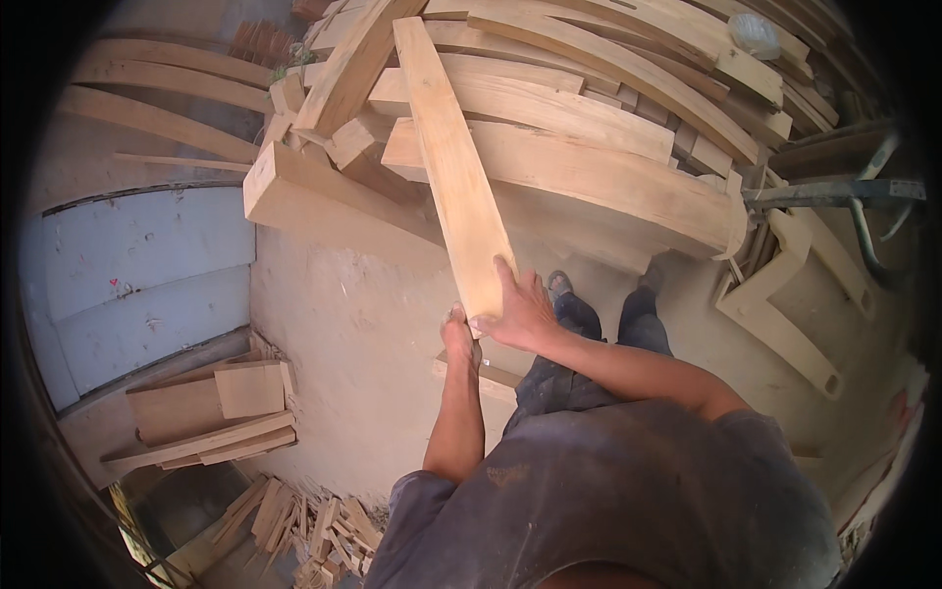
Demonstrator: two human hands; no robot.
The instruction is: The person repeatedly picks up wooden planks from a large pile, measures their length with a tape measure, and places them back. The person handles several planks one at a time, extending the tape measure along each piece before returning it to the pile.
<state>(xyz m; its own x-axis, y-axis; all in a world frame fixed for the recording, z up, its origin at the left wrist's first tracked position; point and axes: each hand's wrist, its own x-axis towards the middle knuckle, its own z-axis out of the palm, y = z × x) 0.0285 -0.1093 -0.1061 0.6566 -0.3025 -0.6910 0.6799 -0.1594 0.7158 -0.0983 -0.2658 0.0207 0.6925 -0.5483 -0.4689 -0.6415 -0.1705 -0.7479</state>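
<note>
A long, flat wooden plank (453, 162) slants up and away from me, its near end gripped in both hands. My left hand (458, 332) is closed around the left corner of that end, its fingers partly hidden. On the right edge, my right hand (520, 306) grips the board with the thumb lying along its upper face. The far part of the plank passes over stacked timber; whether it rests on the stack I cannot tell. Just beyond my hands lies a thick wooden beam (579, 177) at the front of that stack.
Long boards (549, 98) are piled across the far side. A squared beam (334, 201) juts out at left. Curved wooden pieces (775, 294) and a metal frame (863, 193) stand right. A pale blue panel (147, 265), short boards (221, 402) and offcuts (324, 535) lie left.
</note>
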